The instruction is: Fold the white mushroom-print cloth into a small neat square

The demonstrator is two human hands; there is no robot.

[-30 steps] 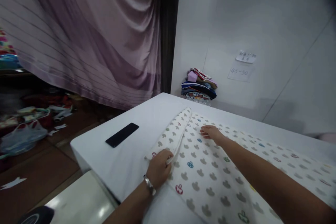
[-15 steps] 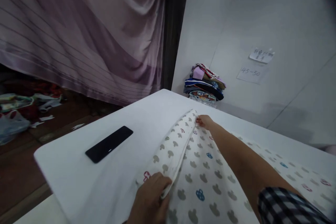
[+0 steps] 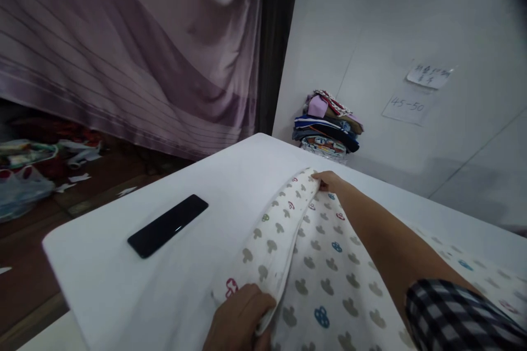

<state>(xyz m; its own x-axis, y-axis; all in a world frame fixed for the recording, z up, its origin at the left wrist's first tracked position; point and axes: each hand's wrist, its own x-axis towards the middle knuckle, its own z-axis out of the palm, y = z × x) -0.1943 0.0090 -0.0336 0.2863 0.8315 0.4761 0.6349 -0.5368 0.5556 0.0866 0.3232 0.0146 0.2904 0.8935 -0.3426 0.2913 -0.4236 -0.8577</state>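
Item 1: soft white cloth printed with grey, red, blue and green mushroom shapes (image 3: 329,269). Located on the white, round-cornered worktop (image 3: 234,181), running from the near edge towards the far side and off to the right beyond the forearm. Its left margin is turned over into a long, narrow flap.

Item 2: left hand (image 3: 241,321), bare, at the near end of the flap; thumb and fingers clamped on the cloth's turned edge.

Item 3: right hand (image 3: 327,180), bare, below a black-and-white checked sleeve (image 3: 457,310); fingers closed together on the cloth at the flap's far end.

Item 4: flat black rectangular slab, apparently a phone (image 3: 168,225). Lies on the worktop, left of the cloth and apart from it.

Item 5: pile of folded textiles, mixed colours (image 3: 327,126), beyond the worktop's far edge, by the grey wall (image 3: 370,33).

Item 6: two paper notes, handwritten, on the wall; the lower (image 3: 407,108) reads 45-50.

Condition: judged an early stage. Done: one margin turned over, both ends in hand. Left: the flap's open edge stands slightly raised, seemingly unpressed, and the visible width to its right is not turned over. Portions under the arm cannot be assessed.
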